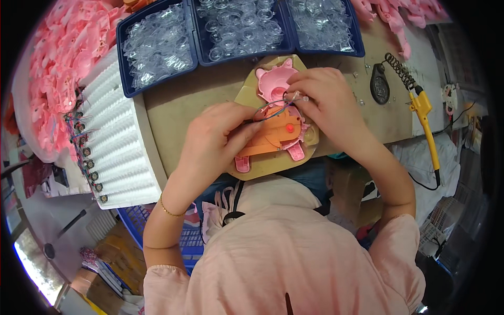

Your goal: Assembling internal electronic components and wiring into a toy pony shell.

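Note:
A pink animal-shaped plastic shell [273, 86] lies in a tan holder [251, 95], its hollow side up. Set into its body is an orange plastic housing [273, 137] with a round red part [290, 127]. Thin dark, bluish wires [269, 105] run above the housing between my hands. My left hand [212, 134] pinches the wires at the housing's left side, thumb against index finger. At the upper right of the housing, my right hand [331, 102] is closed on the wires, near small clear pieces [302, 97]. Its fingertips partly hide what they grip.
Dark blue trays [197, 31] of clear plastic parts stand along the back. White ribbed foam [115, 131] with wired round parts is at left, beside a heap of pink shells [73, 68]. A yellow soldering iron [424, 113] and a black oval object [379, 86] lie at right.

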The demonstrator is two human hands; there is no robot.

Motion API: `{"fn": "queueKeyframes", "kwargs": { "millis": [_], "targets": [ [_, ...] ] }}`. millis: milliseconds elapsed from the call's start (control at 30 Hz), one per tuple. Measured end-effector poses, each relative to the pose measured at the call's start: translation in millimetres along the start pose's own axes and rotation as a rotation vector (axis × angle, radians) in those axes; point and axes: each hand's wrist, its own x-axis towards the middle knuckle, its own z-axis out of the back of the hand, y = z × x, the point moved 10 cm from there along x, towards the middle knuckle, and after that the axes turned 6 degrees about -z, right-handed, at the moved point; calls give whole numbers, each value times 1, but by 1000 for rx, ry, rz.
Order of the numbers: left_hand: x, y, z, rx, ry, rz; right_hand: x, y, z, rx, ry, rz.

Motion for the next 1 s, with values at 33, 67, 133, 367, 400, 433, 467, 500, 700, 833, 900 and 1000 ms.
{"fn": "queueKeyframes", "kwargs": {
  "millis": [33, 67, 133, 367, 400, 433, 467, 500, 700, 833, 900, 1000],
  "targets": [
    [-1, 0, 0, -5, -5, -11, 4, -3, -5, -18, 60, -100],
    [0, -1, 0, -6, -5, -14, 6, -8, -8, -37, 121, -195],
    [0, -2, -1, -3, -16, -24, 5, -8, -5, -110, 121, -206],
    [-5, 20, -6, -202, -5, 197, 7, -13, -14, -169, 213, -192],
    [-7, 27, -10, -331, 5, 280, 9, -13, -16, -170, 215, -193],
    [-10, 34, -15, -460, 15, 362, 14, -4, -14, -110, 171, -109],
    [-9, 35, -14, -463, 15, 362, 18, 5, -10, -52, 127, -24],
    [-9, 35, -14, -460, 38, 357, 18, 2, -12, -54, 129, -24],
    [-4, 32, -14, -392, 55, 295, 26, 1, -23, -26, 257, -78],
    [-4, 32, -16, -430, 70, 362, 33, -5, -42, -82, 555, -138],
    [-6, 34, -15, -434, 69, 341, 31, -2, -45, -114, 597, -140],
    [-5, 33, -12, -428, 82, 366, 26, -1, -45, -98, 521, -79]
  ]
}}
